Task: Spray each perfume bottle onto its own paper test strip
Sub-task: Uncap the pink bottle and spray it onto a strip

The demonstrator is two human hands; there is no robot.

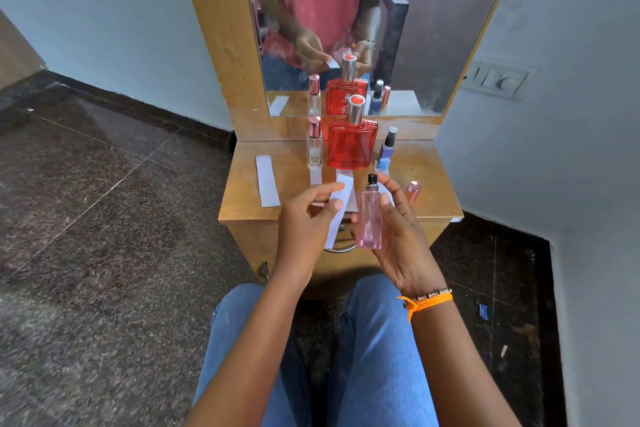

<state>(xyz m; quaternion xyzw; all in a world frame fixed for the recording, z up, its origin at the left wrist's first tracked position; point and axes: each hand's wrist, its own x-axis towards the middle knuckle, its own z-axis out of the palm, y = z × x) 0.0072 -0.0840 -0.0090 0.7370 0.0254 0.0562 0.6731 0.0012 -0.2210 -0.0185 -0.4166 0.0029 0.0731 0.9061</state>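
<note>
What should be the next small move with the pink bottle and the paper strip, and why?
Probably press the black nozzle with a fingertip, aimed at the strip. The right hand holds the pink bottle upright with its cap already off and lying on the table, and the left hand holds a paper strip just beside the nozzle.

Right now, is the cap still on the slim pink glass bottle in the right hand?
No: the slim pink glass bottle shows its bare black nozzle; a rose-gold cap lies on the wooden table.
</note>
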